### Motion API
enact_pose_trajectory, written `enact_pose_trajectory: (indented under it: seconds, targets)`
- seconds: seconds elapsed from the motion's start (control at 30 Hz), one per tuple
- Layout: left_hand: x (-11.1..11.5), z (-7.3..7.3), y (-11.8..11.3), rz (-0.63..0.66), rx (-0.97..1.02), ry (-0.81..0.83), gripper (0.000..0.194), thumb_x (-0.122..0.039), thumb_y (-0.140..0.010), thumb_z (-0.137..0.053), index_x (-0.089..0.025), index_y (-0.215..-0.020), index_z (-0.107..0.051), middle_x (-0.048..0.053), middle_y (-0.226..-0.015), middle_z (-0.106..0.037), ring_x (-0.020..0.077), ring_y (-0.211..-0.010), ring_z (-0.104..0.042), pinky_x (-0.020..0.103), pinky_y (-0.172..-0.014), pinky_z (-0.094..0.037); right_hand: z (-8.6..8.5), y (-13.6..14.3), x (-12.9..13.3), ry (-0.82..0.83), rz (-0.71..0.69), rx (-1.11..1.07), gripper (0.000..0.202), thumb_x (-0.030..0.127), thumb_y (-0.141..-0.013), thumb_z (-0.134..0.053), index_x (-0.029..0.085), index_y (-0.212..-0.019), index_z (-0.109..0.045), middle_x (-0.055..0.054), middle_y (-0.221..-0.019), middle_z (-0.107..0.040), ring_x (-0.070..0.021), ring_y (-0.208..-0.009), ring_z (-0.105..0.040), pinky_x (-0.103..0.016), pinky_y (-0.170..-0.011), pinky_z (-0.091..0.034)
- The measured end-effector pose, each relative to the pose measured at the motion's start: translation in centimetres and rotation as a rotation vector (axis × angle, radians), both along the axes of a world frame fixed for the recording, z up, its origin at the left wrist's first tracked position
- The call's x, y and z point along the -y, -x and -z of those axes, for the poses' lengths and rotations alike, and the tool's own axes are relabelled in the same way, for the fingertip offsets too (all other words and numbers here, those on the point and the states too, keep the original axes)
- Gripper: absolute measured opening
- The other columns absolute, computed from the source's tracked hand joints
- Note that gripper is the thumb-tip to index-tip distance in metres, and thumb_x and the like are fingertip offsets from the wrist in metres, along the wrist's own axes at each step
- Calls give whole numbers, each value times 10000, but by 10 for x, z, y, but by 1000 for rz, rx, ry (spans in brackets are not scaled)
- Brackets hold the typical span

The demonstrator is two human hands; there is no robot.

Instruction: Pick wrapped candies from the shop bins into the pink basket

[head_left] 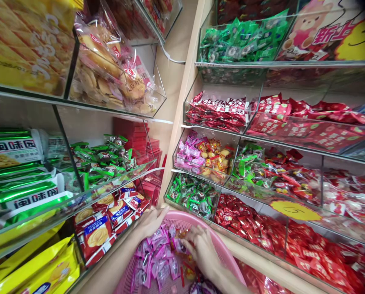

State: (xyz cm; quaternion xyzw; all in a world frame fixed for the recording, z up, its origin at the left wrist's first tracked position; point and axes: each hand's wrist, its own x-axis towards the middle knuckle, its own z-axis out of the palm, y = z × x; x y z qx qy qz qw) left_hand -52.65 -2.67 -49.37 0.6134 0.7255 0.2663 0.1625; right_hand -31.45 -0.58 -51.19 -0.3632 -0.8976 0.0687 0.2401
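A pink perforated basket (223, 245) stands at the bottom centre. Purple-wrapped candies (158, 261) fill its left side, with a few yellow and red pieces at the right. My left hand (153, 222) rests at the basket's far left rim, its fingers stretched out and no item visible in it. Over the right part of the basket, my right hand (199, 247) has bent, spread fingers close to the purple and yellow packets; nothing is clearly gripped. Dark purple packets (203, 287) lie below my right wrist.
Clear-fronted shelves stand on both sides. On the right are purple and yellow candies (203, 155), green candies (194, 196) and red candies (243, 220); a yellow price tag (295, 210) hangs there. Cookie packets (98, 237) and yellow packages (44, 269) fill the lower left.
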Motion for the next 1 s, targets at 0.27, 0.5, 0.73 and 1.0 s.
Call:
enact_pose_trajectory:
  seconds: [0.27, 0.5, 0.73, 1.0]
  targets:
    - [1, -1, 0, -2, 35, 15, 721, -661, -803, -144, -217, -1177, -572, 76, -1235, -564, 253, -1163, -485, 318, -961, -340, 28, 15, 10, -136, -9, 184, 200, 204, -887, -433, 226, -825, -622, -48, -918, -616, -232, -900, -509, -400, -808, -345]
    - [1, 1, 1, 14, 19, 0, 738, -688, -789, -100, -272, -1149, -592, 68, -1188, -595, 265, -1121, -516, 358, -942, -355, 28, 9, 16, -61, -150, 158, 189, 277, -905, -410, 246, -857, -589, -6, -973, -610, -199, -957, -500, -369, -878, -312]
    - [3, -3, -1, 2, 13, 9, 726, -663, -802, -123, -233, -1152, -591, 82, -1178, -599, 262, -1108, -524, 335, -940, -354, 0, 18, -10, 27, -11, 126, 199, 268, -885, -403, 214, -970, -574, -49, -992, -610, -229, -963, -492, -363, -826, -329]
    - [5, -7, -3, 13, 4, 5, 721, -664, -800, -106, -256, -1119, -608, 83, -1117, -624, 261, -1059, -551, 337, -907, -380, 8, 40, -26, 191, -54, 97, 306, 265, -817, -486, 254, -1121, -519, -39, -1081, -614, -243, -1034, -495, -378, -842, -277]
